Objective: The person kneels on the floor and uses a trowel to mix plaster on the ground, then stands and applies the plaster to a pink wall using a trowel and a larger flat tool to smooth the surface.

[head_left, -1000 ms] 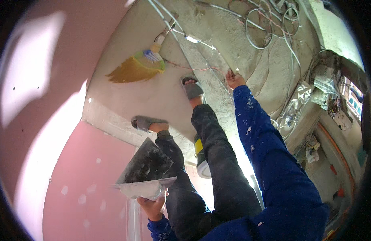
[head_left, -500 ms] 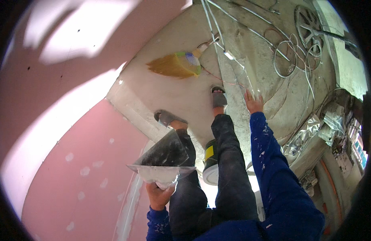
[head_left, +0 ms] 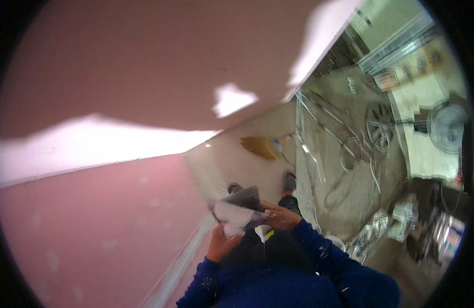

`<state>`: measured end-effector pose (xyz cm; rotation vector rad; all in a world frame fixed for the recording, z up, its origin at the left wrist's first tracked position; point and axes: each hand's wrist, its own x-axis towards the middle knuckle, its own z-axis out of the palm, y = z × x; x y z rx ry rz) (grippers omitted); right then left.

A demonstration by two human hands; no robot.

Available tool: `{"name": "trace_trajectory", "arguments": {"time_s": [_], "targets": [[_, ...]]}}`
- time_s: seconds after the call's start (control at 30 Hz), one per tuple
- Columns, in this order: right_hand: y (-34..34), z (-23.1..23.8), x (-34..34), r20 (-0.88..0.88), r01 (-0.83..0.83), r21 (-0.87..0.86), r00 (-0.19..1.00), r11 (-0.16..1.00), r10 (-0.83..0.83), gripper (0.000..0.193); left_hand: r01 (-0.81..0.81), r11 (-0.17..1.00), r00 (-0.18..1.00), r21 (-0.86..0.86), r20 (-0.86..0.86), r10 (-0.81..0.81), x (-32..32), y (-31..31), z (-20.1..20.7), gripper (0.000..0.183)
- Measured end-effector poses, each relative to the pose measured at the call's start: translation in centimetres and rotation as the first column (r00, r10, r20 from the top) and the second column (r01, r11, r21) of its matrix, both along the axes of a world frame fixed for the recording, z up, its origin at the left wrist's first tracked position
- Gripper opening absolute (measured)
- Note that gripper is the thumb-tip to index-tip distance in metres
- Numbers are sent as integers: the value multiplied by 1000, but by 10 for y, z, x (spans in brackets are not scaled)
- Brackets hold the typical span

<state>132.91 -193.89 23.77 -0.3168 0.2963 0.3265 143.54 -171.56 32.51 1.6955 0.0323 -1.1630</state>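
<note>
A thin, dark, glossy sheet-like plate (head_left: 245, 197) with a pale putty-like mass (head_left: 234, 215) along its near side is held low in front of my body. My left hand (head_left: 224, 243) grips it from below at the pale part, thumb against it. Closed at the plate's right edge is my right hand (head_left: 281, 216), its fingers blurred by motion. Whether a separate tool lies between the two hands cannot be made out.
Pink wall panels (head_left: 113, 205) with pale patches rise at left and ahead. On the concrete floor lie a broom (head_left: 260, 147), loose pipes and cables (head_left: 324, 128), and a round fan base (head_left: 379, 128). A fan head (head_left: 446, 127) and foil-like sheeting (head_left: 375, 228) are at right.
My right hand has come in from the far right, where it was spread and holding nothing, to the plate's right edge. The view has swung up, showing more wall.
</note>
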Motion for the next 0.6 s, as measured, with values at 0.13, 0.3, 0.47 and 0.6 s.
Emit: {"name": "trace_trajectory", "arguments": {"time_s": [0.13, 0.3, 0.47, 0.6], "targets": [[67, 70, 48, 205, 90, -65, 976, 994, -75, 62, -26, 995, 988, -101, 150, 41, 17, 27, 50, 35], [91, 100, 106, -99, 142, -75, 984, 987, -149, 49, -95, 989, 980, -113, 161, 113, 27, 78, 99, 41], [20, 142, 161, 227, 211, -286, 963, 935, -148, 46, -178, 983, 876, -55, 445, 183, 34, 119, 133, 52], [11, 168, 195, 176, 84, -297, 984, 951, -32, 44, -289, 956, 937, 51, 218, 272, 34, 156, 157, 54]]}}
